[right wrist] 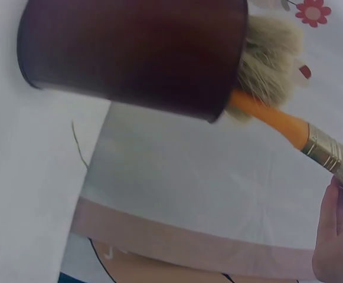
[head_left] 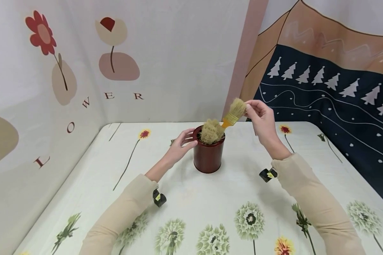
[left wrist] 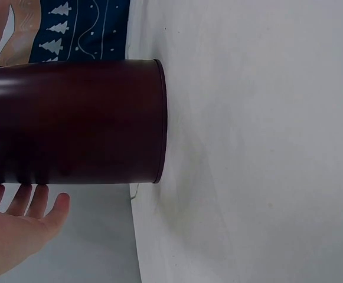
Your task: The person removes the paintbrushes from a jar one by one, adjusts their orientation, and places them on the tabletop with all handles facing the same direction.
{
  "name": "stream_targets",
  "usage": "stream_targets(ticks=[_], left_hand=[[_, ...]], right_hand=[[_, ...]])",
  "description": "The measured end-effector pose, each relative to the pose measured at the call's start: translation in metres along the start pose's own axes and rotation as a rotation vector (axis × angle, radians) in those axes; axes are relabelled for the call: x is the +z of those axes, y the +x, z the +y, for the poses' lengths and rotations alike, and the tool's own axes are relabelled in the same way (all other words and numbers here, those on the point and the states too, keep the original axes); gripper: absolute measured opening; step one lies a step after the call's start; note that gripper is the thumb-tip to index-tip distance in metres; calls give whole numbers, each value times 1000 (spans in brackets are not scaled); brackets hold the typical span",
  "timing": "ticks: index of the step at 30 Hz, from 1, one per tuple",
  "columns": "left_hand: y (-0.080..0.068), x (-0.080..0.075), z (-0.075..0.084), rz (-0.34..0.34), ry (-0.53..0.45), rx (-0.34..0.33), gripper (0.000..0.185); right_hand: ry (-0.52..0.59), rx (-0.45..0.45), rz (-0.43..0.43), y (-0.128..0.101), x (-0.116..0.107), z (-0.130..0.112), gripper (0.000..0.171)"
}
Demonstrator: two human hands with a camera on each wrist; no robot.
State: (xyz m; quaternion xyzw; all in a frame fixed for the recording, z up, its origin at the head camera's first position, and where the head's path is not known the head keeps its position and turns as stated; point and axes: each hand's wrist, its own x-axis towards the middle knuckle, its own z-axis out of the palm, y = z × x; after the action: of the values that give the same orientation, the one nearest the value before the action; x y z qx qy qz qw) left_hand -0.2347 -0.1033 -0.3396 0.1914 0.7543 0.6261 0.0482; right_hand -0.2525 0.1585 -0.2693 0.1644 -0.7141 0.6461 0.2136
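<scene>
A dark red cylindrical pot [head_left: 208, 157] stands upright on the table, with pale bristle heads [head_left: 211, 131] of brushes bunched at its mouth. My left hand [head_left: 180, 145] touches the pot's left side near the rim; in the left wrist view its fingers [left wrist: 38, 200] rest along the wall, fairly straight. My right hand [head_left: 262, 118] pinches the bristles of a paintbrush [head_left: 233, 115] above the pot's right side. This brush has an orange handle [right wrist: 271, 118] and a metal ferrule [right wrist: 322, 147]. Its handle slants down to the pot's mouth; the lower end is hidden.
The table cloth [head_left: 178, 198] is white with printed flowers. A pale printed curtain [head_left: 178, 71] hangs behind and at the left, and a dark one with white trees [head_left: 322, 85] at the right. A small black wrist camera [head_left: 159, 198] sits under each sleeve.
</scene>
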Motion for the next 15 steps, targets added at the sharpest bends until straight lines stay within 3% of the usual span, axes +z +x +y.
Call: stream_targets(ticks=[15], left_hand=[[0, 0, 0, -3, 10, -2, 52]], right_hand=[[154, -156, 14, 15, -28, -28, 11]])
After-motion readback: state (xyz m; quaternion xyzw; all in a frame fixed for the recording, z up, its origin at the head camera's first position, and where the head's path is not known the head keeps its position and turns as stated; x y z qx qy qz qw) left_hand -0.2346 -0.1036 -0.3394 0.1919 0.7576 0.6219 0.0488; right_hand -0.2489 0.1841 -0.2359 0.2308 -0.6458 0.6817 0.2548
